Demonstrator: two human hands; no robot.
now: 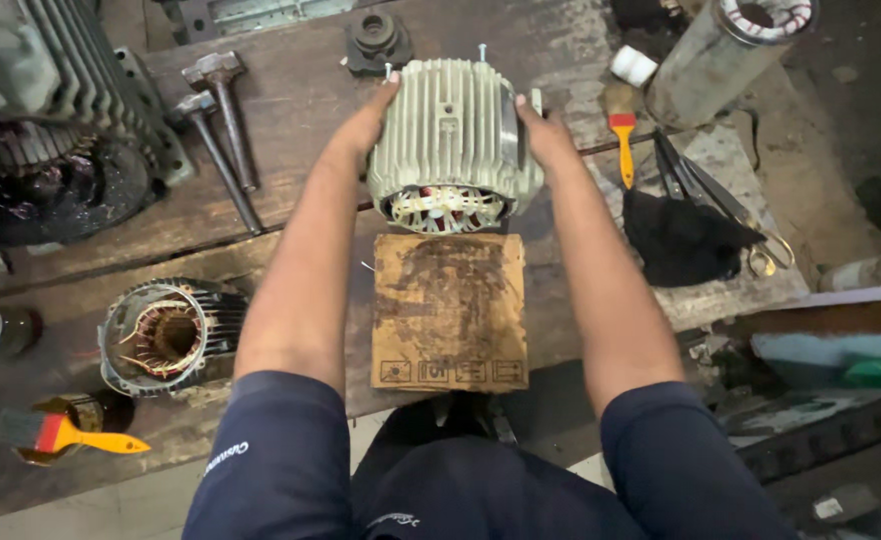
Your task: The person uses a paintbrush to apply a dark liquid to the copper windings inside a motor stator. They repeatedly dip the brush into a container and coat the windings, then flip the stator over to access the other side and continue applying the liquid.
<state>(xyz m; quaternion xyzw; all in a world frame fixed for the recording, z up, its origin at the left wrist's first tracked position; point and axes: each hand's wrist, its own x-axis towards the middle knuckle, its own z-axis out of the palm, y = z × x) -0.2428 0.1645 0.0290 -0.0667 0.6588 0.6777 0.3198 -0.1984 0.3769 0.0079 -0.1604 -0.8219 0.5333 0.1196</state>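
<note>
Stator housing (453, 140) (the finned grey aluminium kind, windings showing at the near open end) sits on the wooden bench (301, 120), about 12 o'clock from the person, lying on its side just beyond a stained square of cardboard (450, 312). My guess is the cardboard is there as a pad so the casing has something softer than bare planks under it.

Only the head view to go on. Left hand (373, 118) is flat against the casing's 9 o'clock side, fingers reaching to the far rim; right hand (546, 135) mirrors it at 3 o'clock. Both are spread wide and pressed against the fins, clamping the housing between the palms rather than curling round anything, which makes sense for something that bulky and round.

Around it: two hammers (219, 130) at 10 o'clock, a smaller copper-wound stator (166, 335) at 8 o'clock, a yellow-handled brush (623, 135) and a black rag (683, 238) at 2 to 3 o'clock. Another yellow-handled brush (71, 435) lies near the bench's front edge.
</note>
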